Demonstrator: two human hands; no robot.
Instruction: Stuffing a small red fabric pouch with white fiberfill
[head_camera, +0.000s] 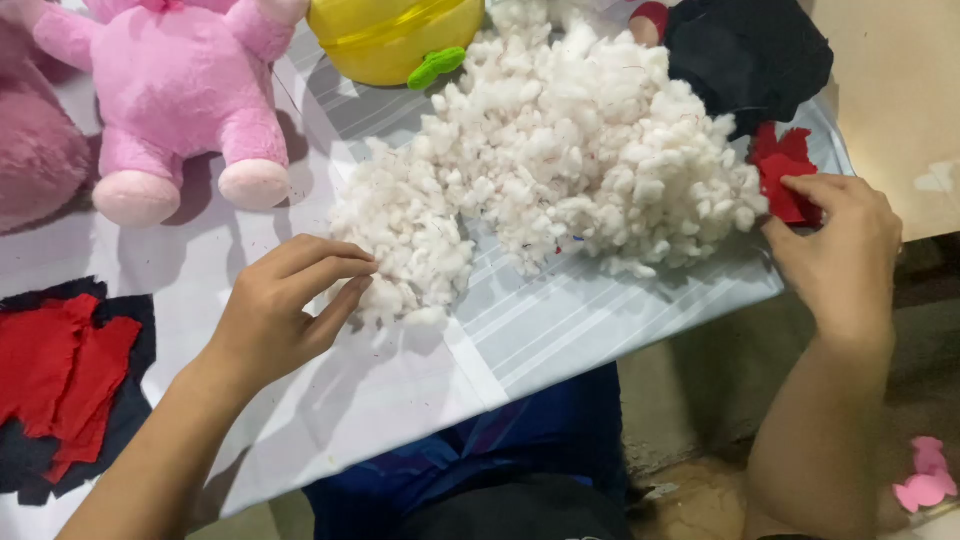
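A big heap of white fluffy stuffing (560, 160) lies on a pale striped cloth (560, 320) spread over the table. My left hand (285, 310) rests at the heap's near left end, its fingertips touching the loose fluff. My right hand (835, 245) is at the table's right edge, fingers pinching a piece of red fabric (785, 175) beside the heap. A black fabric piece (745, 55) lies just beyond the red one.
A pink plush toy (180, 90) sits at the back left, with a darker pink plush (35, 150) beside it. A yellow round container (395, 35) stands at the back. Red and dark fabric scraps (65, 385) lie at the near left. A small pink object (925, 480) is on the floor.
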